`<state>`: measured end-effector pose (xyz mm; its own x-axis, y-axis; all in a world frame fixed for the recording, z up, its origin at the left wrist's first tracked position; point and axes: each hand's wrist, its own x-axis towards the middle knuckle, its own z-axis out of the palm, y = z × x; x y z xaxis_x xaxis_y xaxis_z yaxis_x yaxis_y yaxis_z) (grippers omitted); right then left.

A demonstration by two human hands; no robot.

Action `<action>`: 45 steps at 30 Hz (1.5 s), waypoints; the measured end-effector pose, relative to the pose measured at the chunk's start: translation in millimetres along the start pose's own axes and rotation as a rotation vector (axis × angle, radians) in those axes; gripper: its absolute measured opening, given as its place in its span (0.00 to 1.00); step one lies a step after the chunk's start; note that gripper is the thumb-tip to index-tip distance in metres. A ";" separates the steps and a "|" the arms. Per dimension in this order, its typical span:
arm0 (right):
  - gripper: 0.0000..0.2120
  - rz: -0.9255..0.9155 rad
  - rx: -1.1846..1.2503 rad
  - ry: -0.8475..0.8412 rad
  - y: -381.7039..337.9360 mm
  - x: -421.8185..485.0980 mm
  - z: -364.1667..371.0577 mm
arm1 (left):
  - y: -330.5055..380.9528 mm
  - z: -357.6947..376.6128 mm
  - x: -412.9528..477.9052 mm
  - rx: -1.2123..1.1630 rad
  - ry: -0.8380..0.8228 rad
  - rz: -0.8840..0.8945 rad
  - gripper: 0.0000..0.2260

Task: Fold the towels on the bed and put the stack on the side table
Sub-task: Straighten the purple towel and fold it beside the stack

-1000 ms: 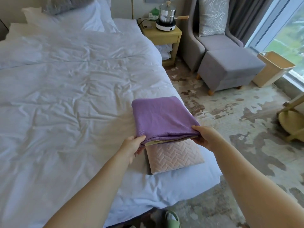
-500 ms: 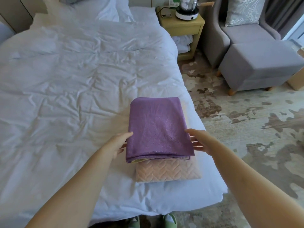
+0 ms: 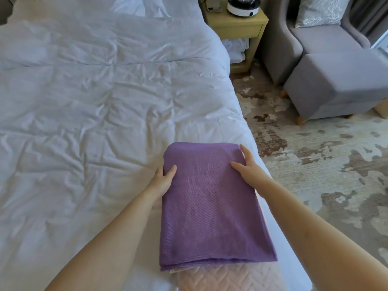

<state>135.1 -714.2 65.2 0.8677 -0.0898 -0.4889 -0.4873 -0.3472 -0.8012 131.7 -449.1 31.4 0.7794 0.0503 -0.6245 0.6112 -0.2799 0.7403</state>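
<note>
Towels: three layers in one stack: a folded purple towel (image 3: 212,206) on top, a thin pale yellow layer (image 3: 171,271) showing only at the near edge, and a pink towel (image 3: 226,278) with a herringbone weave at the bottom.
Stack position: on the bed (image 3: 94,101), at its right edge near the foot, well apart from the worktop.
Hands: two, bare, one at each side of the purple towel, forearms reaching in from the near edge.
Left hand (image 3: 162,179): clamped on the towel's left edge near the far corner, with the thumb on top and the fingers tucked down the side, mostly hidden.
Right hand (image 3: 247,166): clamped on the far right corner, with the thumb flat on top, the forefinger straight along the edge and the other fingers hidden beneath.
Bed cover: one, white and creased.
Worktop (image 3: 237,26): one small yellow bedside unit by the head of the bed, carrying one white-based cooker (image 3: 242,8), with folded white linen (image 3: 236,49) on its lower shelf.
Seating: one grey armchair (image 3: 327,38) with one patterned cushion (image 3: 321,9), and one grey footstool (image 3: 340,80) in front of it.
Floor: one mottled carpet (image 3: 315,154).
</note>
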 end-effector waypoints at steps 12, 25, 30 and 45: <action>0.25 -0.225 0.171 0.045 -11.8 -45.7 -20.6 | 36.4 -9.6 -65.7 -0.062 -0.080 0.470 0.23; 0.28 0.111 0.296 0.007 41.8 -74.4 -42.8 | -5.4 30.7 -116.6 -0.291 0.013 -0.007 0.25; 0.25 0.178 0.378 -0.135 77.1 -103.9 -44.5 | -53.2 26.7 -143.2 -0.344 -0.177 -0.106 0.27; 0.14 0.136 0.206 -0.107 126.1 -202.9 -48.4 | -102.7 68.1 -204.1 -0.198 0.036 0.058 0.18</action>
<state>-97.7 -784.9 80.0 0.7831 -0.0200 -0.6215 -0.6177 -0.1404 -0.7738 -99.5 -495.9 65.8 0.8165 0.0752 -0.5725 0.5773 -0.0897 0.8116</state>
